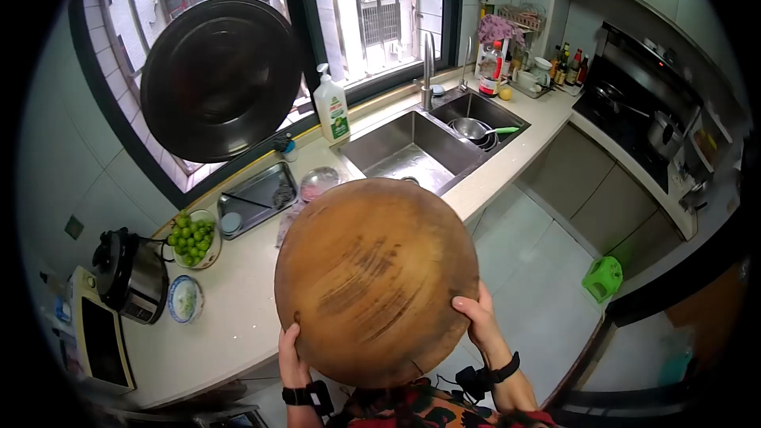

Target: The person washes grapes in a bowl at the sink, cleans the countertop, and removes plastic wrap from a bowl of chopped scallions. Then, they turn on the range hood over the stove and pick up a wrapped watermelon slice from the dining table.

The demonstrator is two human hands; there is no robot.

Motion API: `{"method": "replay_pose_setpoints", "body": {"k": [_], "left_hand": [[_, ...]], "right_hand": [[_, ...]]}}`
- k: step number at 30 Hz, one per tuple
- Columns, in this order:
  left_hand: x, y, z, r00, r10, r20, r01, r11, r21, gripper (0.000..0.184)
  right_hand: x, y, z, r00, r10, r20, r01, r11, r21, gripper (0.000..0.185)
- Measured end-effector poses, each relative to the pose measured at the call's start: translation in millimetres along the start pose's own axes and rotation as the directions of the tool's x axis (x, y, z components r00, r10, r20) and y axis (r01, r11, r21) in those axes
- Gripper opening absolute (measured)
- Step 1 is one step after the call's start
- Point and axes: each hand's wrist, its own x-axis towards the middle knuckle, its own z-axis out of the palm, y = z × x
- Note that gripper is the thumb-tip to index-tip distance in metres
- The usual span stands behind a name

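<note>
A large round wooden cutting board (376,277) with dark scuff marks is held up in front of me, tilted toward the camera. My left hand (292,358) grips its lower left edge, thumb on the face. On the lower right edge, my right hand (479,319) has hold of it the same way. The fingers behind the board are hidden. Beyond its top edge lie the double sink (408,150) and the counter (230,333), which the board partly covers.
Left on the counter stand a pressure cooker (133,276), a bowl of green fruit (194,239), a patterned bowl (185,299) and a metal tray (258,200). A soap bottle (332,107) is beside the sink. A black wok lid (222,79) hangs before the window. A green plastic item (602,278) sits on the floor.
</note>
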Motion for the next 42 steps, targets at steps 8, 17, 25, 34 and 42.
{"method": "replay_pose_setpoints", "body": {"k": [8,17,25,34,42], "left_hand": [[95,-50,117,0.939,-0.071,0.336,0.082,0.996,-0.020,0.049],[190,-101,210,0.998,-0.066,0.004,0.066,0.992,-0.104,0.037],[231,-109,265,0.954,-0.071,-0.292,0.055,0.997,-0.061,0.018],[263,-119,330,0.901,-0.056,-0.430,0.068,0.998,0.013,0.023],[259,-123,350,0.820,0.115,-0.561,-0.011,0.983,0.185,0.024]], "right_hand": [[76,-24,-86,0.986,0.005,-0.164,0.009,0.996,0.085,0.059],[282,-34,-163,0.942,0.336,-0.023,-0.337,0.939,-0.067,0.050],[392,-4,-193,0.858,0.512,0.047,-0.479,0.830,-0.284,0.043],[540,-66,-267,0.821,0.417,0.389,0.128,0.529,-0.839,0.029],[759,-66,-298,0.944,0.111,0.310,0.204,0.540,-0.817,0.061]]}}
